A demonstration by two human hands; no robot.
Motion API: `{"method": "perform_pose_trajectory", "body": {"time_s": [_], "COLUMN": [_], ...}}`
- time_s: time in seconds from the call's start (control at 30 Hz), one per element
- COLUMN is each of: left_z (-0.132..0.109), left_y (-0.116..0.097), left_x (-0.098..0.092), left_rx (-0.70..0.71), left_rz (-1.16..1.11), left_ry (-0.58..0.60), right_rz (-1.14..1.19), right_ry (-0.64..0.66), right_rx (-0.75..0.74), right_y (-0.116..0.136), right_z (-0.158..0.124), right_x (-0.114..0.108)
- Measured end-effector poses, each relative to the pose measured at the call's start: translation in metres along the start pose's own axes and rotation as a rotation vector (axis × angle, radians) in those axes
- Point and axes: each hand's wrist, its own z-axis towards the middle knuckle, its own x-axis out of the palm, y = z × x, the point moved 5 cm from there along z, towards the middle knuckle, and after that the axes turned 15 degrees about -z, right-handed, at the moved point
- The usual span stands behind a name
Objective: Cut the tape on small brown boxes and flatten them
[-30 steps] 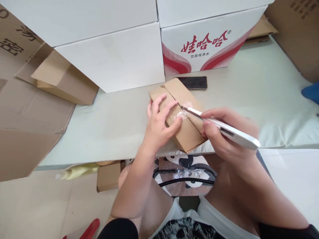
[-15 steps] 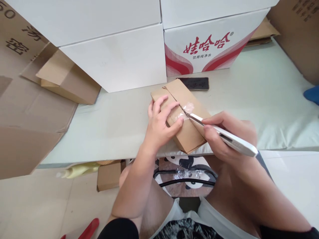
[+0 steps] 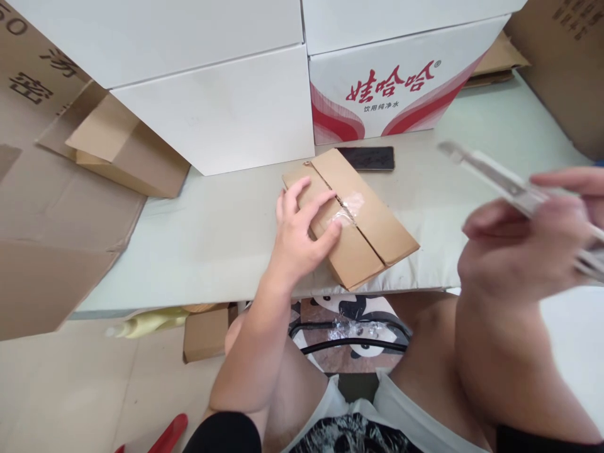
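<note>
A small cardboard box (image 3: 377,220) rests at an angle near the front edge of the pale green padded surface. Its top seam has clear tape (image 3: 353,204) across the middle, with a dark slit along it. My left hand (image 3: 304,236) is laid over the box's left side, fingers and thumb gripping and steadying it. Up to the right, apart from the box, my right hand (image 3: 528,251) is closed around a white utility knife (image 3: 503,176), blade pointing up and left. Hand and knife are slightly blurred.
White cartons (image 3: 212,113) are stacked behind, beside one with red lettering (image 3: 387,88). A phone (image 3: 370,158) lies behind the box. Large brown cartons (image 3: 51,207) stand at left. Below the surface are a yellow bottle (image 3: 148,322) and another small carton (image 3: 206,333).
My right hand has lifted the utility knife off the taped seam and swung it up and to the right. My left hand stays on the box, which has barely shifted.
</note>
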Motion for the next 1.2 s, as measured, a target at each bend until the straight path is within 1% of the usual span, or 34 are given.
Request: {"method": "perform_pose_trajectory", "body": {"time_s": [0.03, 0.07, 0.1, 0.13, 0.2, 0.27, 0.3, 0.37, 0.43, 0.5, 0.53, 0.6, 0.67, 0.7, 0.73, 0.77, 0.83, 0.9, 0.97, 1.07, 1.13, 1.2], "left_z": [-0.001, -0.002, -0.003, -0.004, -0.005, -0.005, -0.004, -0.005, -0.006, -0.009, -0.01, -0.011, -0.011, -0.011, -0.01, -0.01, -0.01, -0.011, -0.013, -0.017, -0.021, -0.023], "left_y": [-0.003, -0.007, -0.012, -0.016, -0.025, -0.032, -0.035, -0.039, -0.038, -0.034, -0.033, -0.03, -0.027, -0.026, -0.025, -0.024, -0.022, -0.023, -0.026, -0.034, -0.04, -0.043], "left_x": [-0.002, -0.003, -0.004, -0.005, -0.007, -0.01, -0.01, -0.008, -0.005, -0.002, -0.001, 0.002, 0.004, 0.005, 0.005, 0.005, 0.004, 0.003, 0.002, 0.003, 0.005, 0.006], "left_rx": [0.013, 0.027, 0.038, 0.047, 0.06, 0.082, 0.088, 0.073, 0.01, -0.057, -0.076, -0.077, -0.041, -0.019, -0.002, 0.006, 0.003, -0.014, -0.029, -0.03, -0.014, -0.008], "left_rz": [0.023, 0.044, 0.057, 0.059, 0.041, 0.018, 0.009, -0.002, -0.002, 0.007, 0.012, 0.02, 0.027, 0.027, 0.025, 0.022, 0.017, 0.025, 0.041, 0.057, 0.058, 0.059], "left_ry": [-0.031, -0.054, -0.064, -0.062, -0.058, -0.055, -0.04, 0.025, 0.088, 0.113, 0.119, 0.141, 0.177, 0.19, 0.201, 0.207, 0.21, 0.21, 0.203, 0.183, 0.189, 0.204], "right_rz": [0.025, 0.019, -0.028, -0.116, -0.38, -0.629, -0.718, -0.833, -0.891, -0.907, -0.894, -0.801, -0.575, -0.422, -0.267, -0.132, 0.027, 0.061, 0.042, -0.01, -0.015, -0.026], "right_ry": [-0.088, -0.137, -0.125, -0.05, 0.132, 0.298, 0.377, 0.531, 0.668, 0.743, 0.739, 0.639, 0.501, 0.463, 0.461, 0.491, 0.578, 0.617, 0.592, 0.526, 0.468, 0.386], "right_rx": [0.005, 0.006, 0.008, 0.024, 0.097, 0.189, 0.23, 0.29, 0.327, 0.35, 0.35, 0.312, 0.198, 0.122, 0.042, -0.041, -0.204, -0.342, -0.43, -0.447, -0.39, -0.301], "right_y": [-0.006, -0.011, -0.017, -0.024, -0.044, -0.065, -0.074, -0.087, -0.091, -0.089, -0.086, -0.077, -0.062, -0.054, -0.045, -0.036, -0.017, -0.002, 0.01, 0.018, 0.017, 0.013], "right_z": [0.004, 0.007, 0.01, 0.013, 0.014, 0.011, 0.01, 0.006, 0.003, 0.002, 0.003, 0.006, 0.01, 0.01, 0.009, 0.006, -0.002, -0.01, -0.014, -0.014, -0.012, -0.009], "right_x": [0.002, 0.007, 0.014, 0.024, 0.04, 0.048, 0.051, 0.055, 0.057, 0.058, 0.058, 0.056, 0.054, 0.054, 0.054, 0.054, 0.055, 0.054, 0.052, 0.049, 0.048, 0.046]}}
